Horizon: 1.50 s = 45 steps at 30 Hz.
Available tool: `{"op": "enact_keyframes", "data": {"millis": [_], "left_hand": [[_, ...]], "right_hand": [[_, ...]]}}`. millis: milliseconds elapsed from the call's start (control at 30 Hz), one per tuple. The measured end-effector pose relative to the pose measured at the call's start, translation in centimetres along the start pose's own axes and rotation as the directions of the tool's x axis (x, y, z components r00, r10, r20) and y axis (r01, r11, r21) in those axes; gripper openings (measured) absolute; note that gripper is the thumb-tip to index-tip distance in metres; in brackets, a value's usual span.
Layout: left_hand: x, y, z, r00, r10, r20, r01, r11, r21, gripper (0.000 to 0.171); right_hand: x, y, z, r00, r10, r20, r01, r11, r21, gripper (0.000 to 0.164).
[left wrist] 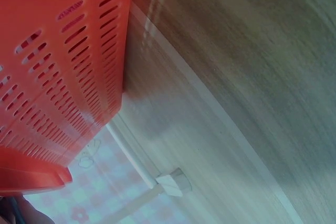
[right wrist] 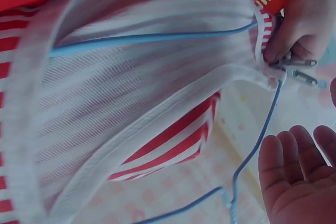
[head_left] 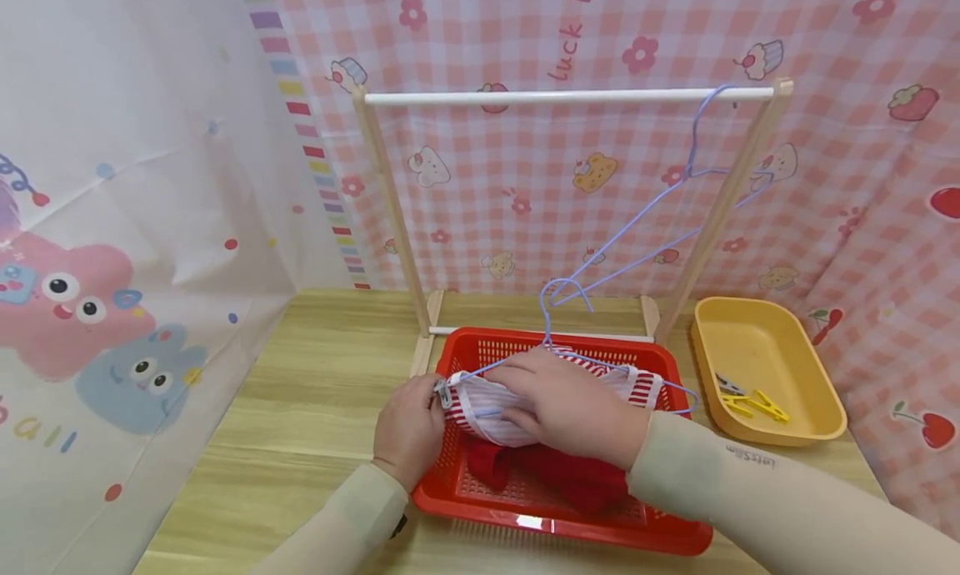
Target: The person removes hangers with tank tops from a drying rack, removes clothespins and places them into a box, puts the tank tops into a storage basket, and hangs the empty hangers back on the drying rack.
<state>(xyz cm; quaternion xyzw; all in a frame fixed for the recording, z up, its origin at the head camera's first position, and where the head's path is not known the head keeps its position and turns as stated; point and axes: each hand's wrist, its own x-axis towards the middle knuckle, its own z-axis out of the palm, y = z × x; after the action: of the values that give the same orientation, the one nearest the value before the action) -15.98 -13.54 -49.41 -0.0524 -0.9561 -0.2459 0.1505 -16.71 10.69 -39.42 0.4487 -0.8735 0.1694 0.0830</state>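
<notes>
A red-and-white striped garment [head_left: 480, 412] with white edging lies over a blue wire hanger [head_left: 547, 317] in the red basket [head_left: 558, 521]. At the garment's left shoulder, my left hand [head_left: 411, 432] pinches the strap beside a grey clothespin [head_left: 444, 392]; the hanger's end there is mostly hidden. The right wrist view shows the clothespin's two arms sticking out beside the left hand [right wrist: 310, 24]. My right hand [head_left: 555, 404] reaches over the middle of the garment, its fingers [right wrist: 291, 153] extended with nothing gripped. Dark red cloth [head_left: 577, 475] lies beneath.
Behind the basket stands a wooden rack with a white rod [head_left: 562, 97]; another blue hanger [head_left: 637, 217] hangs at its right end. A yellow tray [head_left: 772, 342] on the right holds yellow clothespins [head_left: 765, 404] and a grey one [head_left: 727, 383].
</notes>
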Motion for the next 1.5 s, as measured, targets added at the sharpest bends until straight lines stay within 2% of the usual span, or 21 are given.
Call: {"op": "enact_keyframes", "data": {"millis": [133,300,533,700,900,1133,1500], "left_hand": [[0.0,-0.1,0.0,1.000,0.002,0.000,-0.002,1.000,-0.003,0.011],[-0.1,-0.3,0.2,1.000,0.015,-0.016,-0.015,1.000,-0.014,0.011],[-0.2,-0.7,0.5,0.995,0.071,-0.069,-0.071,0.997,-0.005,0.010],[-0.3,-0.6,0.5,0.995,0.072,-0.068,-0.073,0.997,-0.007,0.012],[-0.3,-0.6,0.5,0.995,0.069,-0.069,-0.069,0.998,-0.012,0.012],[-0.3,-0.5,0.5,0.997,0.059,-0.056,-0.059,0.998,-0.008,0.016],[-0.3,-0.5,0.5,0.996,0.061,-0.057,-0.063,0.998,-0.028,0.015]], "right_hand": [[0.8,-0.5,0.4,0.999,-0.022,0.041,0.021,1.000,0.006,0.050],[1.7,-0.9,1.0,0.997,-0.069,0.015,0.069,0.998,-0.003,0.052],[3.0,-1.5,1.8,0.993,-0.120,0.014,0.120,0.991,-0.053,0.050],[3.4,-2.0,1.9,0.993,-0.107,0.058,0.111,0.991,-0.077,0.053],[3.7,-2.1,2.4,0.990,-0.123,0.073,0.132,0.983,-0.131,0.054],[4.0,-2.4,2.8,0.988,-0.115,0.106,0.128,0.983,-0.133,0.051],[4.4,-2.4,3.1,0.991,-0.097,0.093,0.110,0.983,-0.144,0.051]]}}
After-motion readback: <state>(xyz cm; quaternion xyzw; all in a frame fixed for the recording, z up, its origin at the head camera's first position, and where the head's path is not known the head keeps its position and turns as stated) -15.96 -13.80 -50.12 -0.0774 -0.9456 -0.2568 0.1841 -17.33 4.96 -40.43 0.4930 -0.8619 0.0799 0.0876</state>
